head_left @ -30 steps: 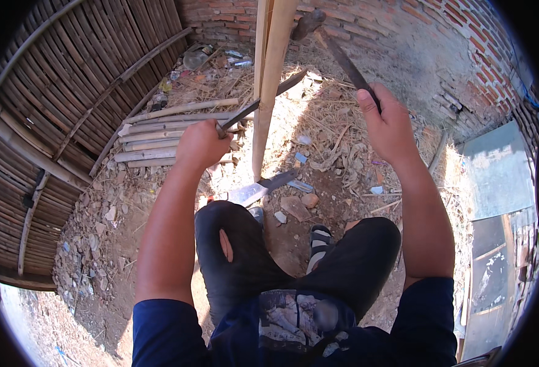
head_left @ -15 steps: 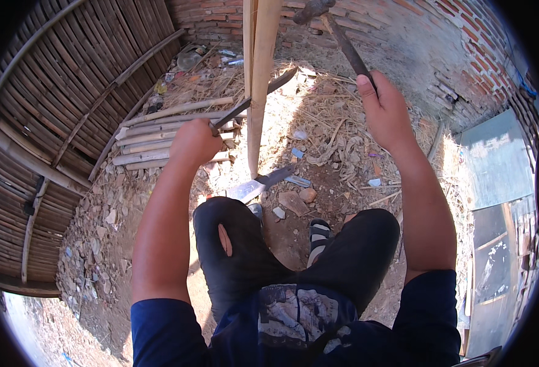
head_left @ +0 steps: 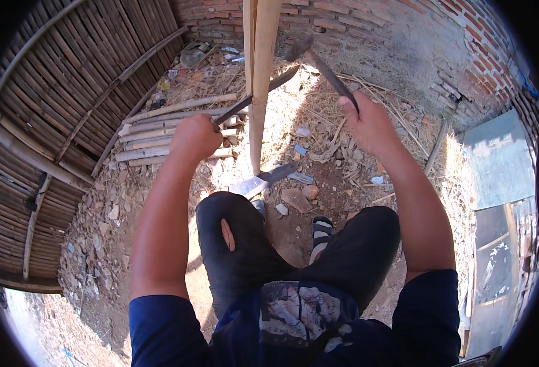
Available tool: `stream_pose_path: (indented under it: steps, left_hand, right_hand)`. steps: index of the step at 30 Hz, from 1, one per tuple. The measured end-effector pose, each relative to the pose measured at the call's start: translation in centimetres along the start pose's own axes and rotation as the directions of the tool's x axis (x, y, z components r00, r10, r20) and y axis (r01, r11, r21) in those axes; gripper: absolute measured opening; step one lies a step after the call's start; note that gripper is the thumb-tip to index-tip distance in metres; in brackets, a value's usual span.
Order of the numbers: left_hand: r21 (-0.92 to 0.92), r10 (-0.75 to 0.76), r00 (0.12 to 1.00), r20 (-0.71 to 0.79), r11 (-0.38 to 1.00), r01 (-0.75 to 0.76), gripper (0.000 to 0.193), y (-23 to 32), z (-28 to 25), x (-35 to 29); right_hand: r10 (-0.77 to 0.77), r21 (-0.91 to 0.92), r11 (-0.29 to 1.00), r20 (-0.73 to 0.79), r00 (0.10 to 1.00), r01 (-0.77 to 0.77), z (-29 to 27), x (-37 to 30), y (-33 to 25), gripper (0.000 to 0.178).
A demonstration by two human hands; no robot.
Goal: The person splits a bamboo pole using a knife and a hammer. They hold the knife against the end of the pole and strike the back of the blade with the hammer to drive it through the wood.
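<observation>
My left hand (head_left: 196,136) is closed around the handle of a machete (head_left: 283,77). Its dark blade slants up to the right and sits in a split bamboo pole (head_left: 260,128), the tip sticking out on the far right side. The pole stands upright, its top beyond the picture's upper edge. Above the ground at the right, my right hand (head_left: 370,125) grips a hammer (head_left: 333,78) by its dark handle. The hammer's head is up near the blade's tip, with a gap between them. The pole's lower end rests at a flat greyish piece (head_left: 263,180) on the ground.
Several cut bamboo lengths (head_left: 153,140) lie stacked at the left, beside a slatted bamboo wall (head_left: 80,79). Behind stands a brick wall (head_left: 367,30). Stones (head_left: 295,199), straw and litter cover the ground before my feet. Pale panels (head_left: 502,159) lean at the right.
My right hand has come down and slightly left, bringing the hammer's head lower and closer to the blade's tip. The machete and bamboo pole stay nearly in place.
</observation>
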State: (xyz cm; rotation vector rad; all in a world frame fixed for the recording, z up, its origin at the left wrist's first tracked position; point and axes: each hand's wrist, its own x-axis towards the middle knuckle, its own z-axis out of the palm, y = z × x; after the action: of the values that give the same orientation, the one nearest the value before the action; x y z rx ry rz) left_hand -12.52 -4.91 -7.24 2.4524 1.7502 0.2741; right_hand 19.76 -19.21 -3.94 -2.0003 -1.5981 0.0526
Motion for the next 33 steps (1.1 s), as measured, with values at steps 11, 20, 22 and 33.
stream_pose_path:
  steps: [11,20,22,33]
  left_hand:
    - [-0.034,-0.001,1.0,-0.019,0.999,0.001,0.027,-0.2,-0.4,-0.1]
    - [0.017,0.005,1.0,-0.007,1.0,-0.005,0.027,0.6,-1.1,-0.6]
    - [0.009,0.012,1.0,-0.009,1.0,-0.012,0.028,0.8,-1.2,-0.6]
    - [0.099,0.055,0.998,0.029,0.993,-0.057,0.028,0.0,-1.0,0.1]
  right_hand:
    - [0.025,0.105,0.994,-0.003,1.0,-0.024,-0.8,0.0,-1.3,0.049]
    - [0.069,0.236,0.97,-0.056,0.996,-0.054,-3.9,0.7,-2.0,0.05]
    - [0.053,0.245,0.969,-0.17,0.984,-0.01,-1.6,0.1,-1.1,0.051]
    - [0.027,0.258,0.966,-0.178,0.984,0.02,-0.9,0.8,0.4,0.053]
